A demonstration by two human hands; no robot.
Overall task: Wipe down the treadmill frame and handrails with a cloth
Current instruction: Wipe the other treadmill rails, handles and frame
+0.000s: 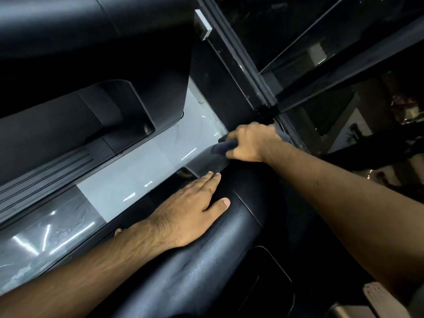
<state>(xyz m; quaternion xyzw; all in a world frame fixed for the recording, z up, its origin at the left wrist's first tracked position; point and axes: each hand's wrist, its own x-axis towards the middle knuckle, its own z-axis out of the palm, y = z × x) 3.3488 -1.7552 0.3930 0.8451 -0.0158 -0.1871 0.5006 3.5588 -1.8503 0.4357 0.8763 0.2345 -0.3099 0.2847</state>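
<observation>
A dark grey cloth (223, 146) is bunched under my right hand (250, 141), which grips it and presses it onto the curved black end of the treadmill frame (206, 161). My left hand (190, 212) lies flat with straight fingers on the thick black padded handrail (195, 267) that runs toward me. Its fingertips reach the edge of the curved frame piece. Most of the cloth is hidden beneath my right fingers.
A second black treadmill (68, 125) with ribbed side rails stands to the left across a strip of glossy pale floor (137, 166). A dark window frame (241, 65) and glass rise behind my right hand. A pale object (376, 297) sits at the bottom right.
</observation>
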